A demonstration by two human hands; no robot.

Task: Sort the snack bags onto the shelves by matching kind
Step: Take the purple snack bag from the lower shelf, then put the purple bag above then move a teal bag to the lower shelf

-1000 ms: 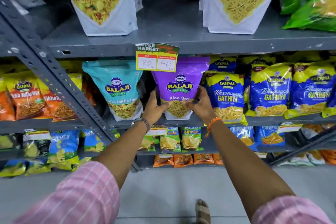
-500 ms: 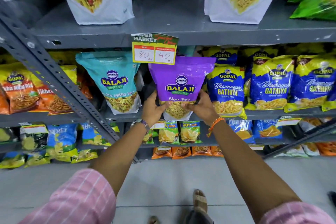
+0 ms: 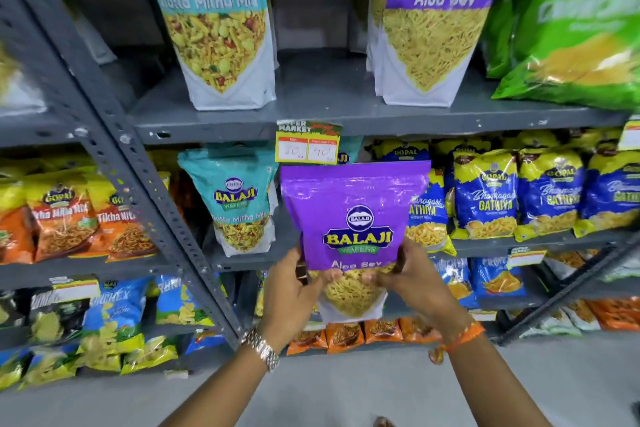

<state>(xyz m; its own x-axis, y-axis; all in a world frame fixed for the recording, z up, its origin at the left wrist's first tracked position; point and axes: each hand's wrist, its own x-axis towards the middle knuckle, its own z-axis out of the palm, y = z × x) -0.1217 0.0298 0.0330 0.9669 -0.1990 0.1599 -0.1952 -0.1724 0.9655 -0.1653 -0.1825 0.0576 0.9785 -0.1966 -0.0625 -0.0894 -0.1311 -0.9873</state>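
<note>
A purple Balaji Aloo Sev bag [image 3: 353, 218] is held upright in front of the middle shelf, clear of the shelf board. My left hand [image 3: 289, 295] grips its lower left corner and my right hand [image 3: 414, 282] grips its lower right corner. Behind it to the left a teal Balaji Khatta Mitha Mix bag [image 3: 237, 198] stands on the middle shelf [image 3: 519, 241]. On the upper shelf [image 3: 329, 114] a large purple Aloo Sev bag [image 3: 433, 21] stands at the right and a large teal Khatta Mitha Mix bag [image 3: 218, 24] at the left.
Blue and yellow Gopal Gathiya bags [image 3: 485, 194] fill the middle shelf to the right. Orange Tikha Mix bags [image 3: 69, 215] sit left of the slanted grey shelf post [image 3: 138, 184]. A price tag [image 3: 307, 146] hangs from the upper shelf edge. Green bags [image 3: 581, 31] lie at the upper right.
Both hands have pulled the purple Aloo Sev bag off the middle shelf toward me. The camera has tilted up, showing more of the upper shelf.
</note>
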